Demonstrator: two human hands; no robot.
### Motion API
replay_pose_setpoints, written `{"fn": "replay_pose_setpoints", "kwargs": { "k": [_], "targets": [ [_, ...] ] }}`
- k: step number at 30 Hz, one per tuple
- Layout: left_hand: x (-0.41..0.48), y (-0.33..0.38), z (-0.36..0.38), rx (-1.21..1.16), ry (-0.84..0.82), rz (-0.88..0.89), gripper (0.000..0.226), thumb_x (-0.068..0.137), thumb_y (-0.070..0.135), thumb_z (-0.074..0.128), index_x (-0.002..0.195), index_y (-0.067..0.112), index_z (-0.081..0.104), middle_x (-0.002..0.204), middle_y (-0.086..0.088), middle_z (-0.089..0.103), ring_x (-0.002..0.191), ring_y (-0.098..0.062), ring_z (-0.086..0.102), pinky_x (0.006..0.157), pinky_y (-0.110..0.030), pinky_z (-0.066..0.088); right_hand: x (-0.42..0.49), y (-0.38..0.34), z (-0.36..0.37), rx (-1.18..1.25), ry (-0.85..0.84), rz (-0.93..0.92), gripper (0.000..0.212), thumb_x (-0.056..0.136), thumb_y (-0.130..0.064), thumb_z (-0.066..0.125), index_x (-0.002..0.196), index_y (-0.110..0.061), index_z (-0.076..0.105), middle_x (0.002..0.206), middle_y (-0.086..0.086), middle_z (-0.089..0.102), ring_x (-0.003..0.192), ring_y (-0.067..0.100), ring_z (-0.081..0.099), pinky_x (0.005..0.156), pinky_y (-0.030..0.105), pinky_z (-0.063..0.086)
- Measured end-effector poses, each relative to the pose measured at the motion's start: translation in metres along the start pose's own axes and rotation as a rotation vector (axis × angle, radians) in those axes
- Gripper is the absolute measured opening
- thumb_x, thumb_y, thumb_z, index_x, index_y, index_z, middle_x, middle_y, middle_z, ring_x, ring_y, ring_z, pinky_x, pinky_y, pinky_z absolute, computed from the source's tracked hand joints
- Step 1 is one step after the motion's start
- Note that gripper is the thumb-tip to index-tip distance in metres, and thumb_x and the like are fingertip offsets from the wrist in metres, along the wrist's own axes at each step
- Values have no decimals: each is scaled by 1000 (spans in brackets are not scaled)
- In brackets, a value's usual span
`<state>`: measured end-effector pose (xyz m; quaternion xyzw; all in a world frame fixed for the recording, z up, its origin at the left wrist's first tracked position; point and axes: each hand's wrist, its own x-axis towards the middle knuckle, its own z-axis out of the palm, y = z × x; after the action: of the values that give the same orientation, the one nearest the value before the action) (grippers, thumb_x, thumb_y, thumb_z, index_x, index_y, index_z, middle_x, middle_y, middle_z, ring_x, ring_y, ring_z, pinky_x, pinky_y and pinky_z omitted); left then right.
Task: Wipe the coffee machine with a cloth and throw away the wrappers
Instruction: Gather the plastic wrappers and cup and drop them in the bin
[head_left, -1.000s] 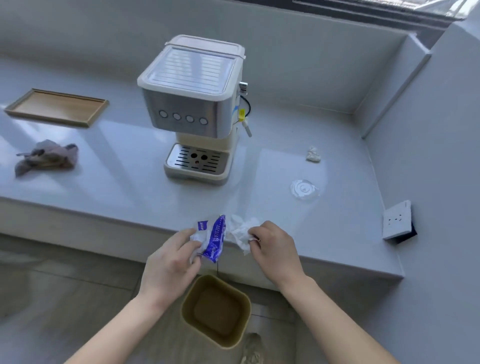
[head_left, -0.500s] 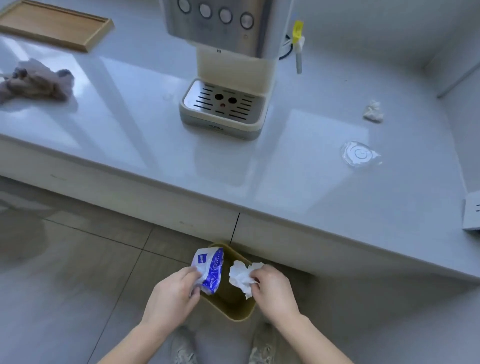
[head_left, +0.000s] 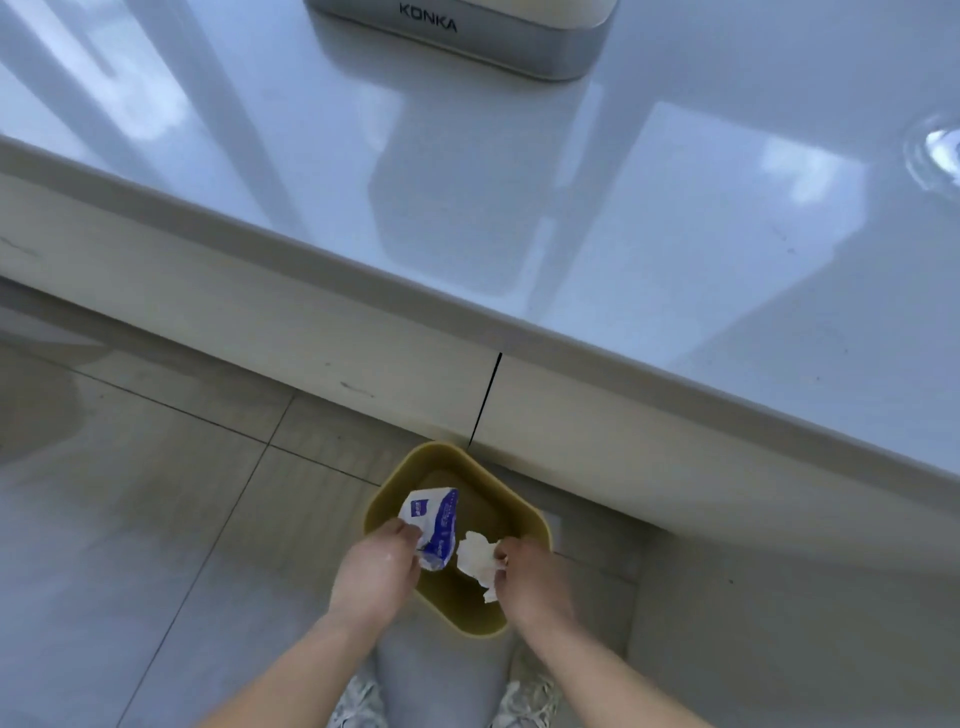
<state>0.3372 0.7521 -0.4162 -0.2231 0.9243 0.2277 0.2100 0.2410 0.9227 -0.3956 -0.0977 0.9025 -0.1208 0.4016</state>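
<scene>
A mustard-yellow bin (head_left: 402, 478) stands on the tiled floor just below the counter edge. My left hand (head_left: 376, 569) grips a blue-and-white wrapper (head_left: 435, 525) over the bin's mouth. My right hand (head_left: 530, 577) pinches a crumpled white wrapper (head_left: 475, 558) beside it, also above the bin. Only the grey base of the coffee machine (head_left: 467, 36), marked KONKA, shows at the top of the view. The cloth is out of sight.
The glossy white counter (head_left: 519, 208) overhangs the floor, its front edge running diagonally above the bin. A clear plastic lid (head_left: 937, 156) lies at the counter's far right. My legs and shoes (head_left: 358, 701) are directly under the bin.
My view has tipped down and closer to the floor. Both hands have dropped from counter height to the bin's mouth, still holding the two wrappers.
</scene>
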Motion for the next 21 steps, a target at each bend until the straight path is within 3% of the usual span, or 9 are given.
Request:
{"fn": "replay_pose_setpoints", "kwargs": {
  "k": [3, 5, 11, 14, 21],
  "targets": [
    [8, -2, 11, -16, -6, -26, 38, 94, 32, 60, 131, 29, 52, 138, 5, 56, 105, -12, 64, 84, -23, 54, 8, 2, 8, 15, -13, 15, 32, 98, -29, 54, 130, -32, 56, 126, -7, 63, 104, 16, 66, 90, 31, 57],
    [11, -1, 13, -16, -5, -23, 43, 95, 28, 60, 136, 31, 47, 148, 6, 47, 111, -14, 63, 87, -26, 55, 10, 4, 9, 27, -12, 24, 31, 100, -30, 52, 130, -34, 55, 128, -8, 61, 105, 15, 66, 90, 32, 57],
    [10, -6, 2, 15, 19, -3, 37, 94, 20, 58, 128, 34, 55, 121, 9, 58, 93, -10, 62, 78, -23, 57, 13, 10, 9, -8, -9, 4, 22, 102, -25, 44, 112, -32, 62, 112, -8, 64, 94, 13, 64, 86, 32, 57],
    [9, -6, -9, 54, 38, 30, 37, 94, 23, 54, 131, 30, 53, 120, 6, 58, 91, -13, 61, 72, -25, 55, 12, 7, 6, -24, -8, -37, 24, 100, -23, 46, 115, -31, 62, 115, -8, 63, 97, 15, 64, 85, 31, 57],
    [-2, 8, -32, 121, 31, 59, 40, 92, 27, 55, 132, 25, 51, 120, 2, 59, 92, -19, 61, 74, -33, 57, -3, -3, -8, -85, 21, -103, 21, 99, -28, 49, 117, -29, 60, 113, -7, 63, 94, 14, 64, 80, 29, 57]
  ]
}}
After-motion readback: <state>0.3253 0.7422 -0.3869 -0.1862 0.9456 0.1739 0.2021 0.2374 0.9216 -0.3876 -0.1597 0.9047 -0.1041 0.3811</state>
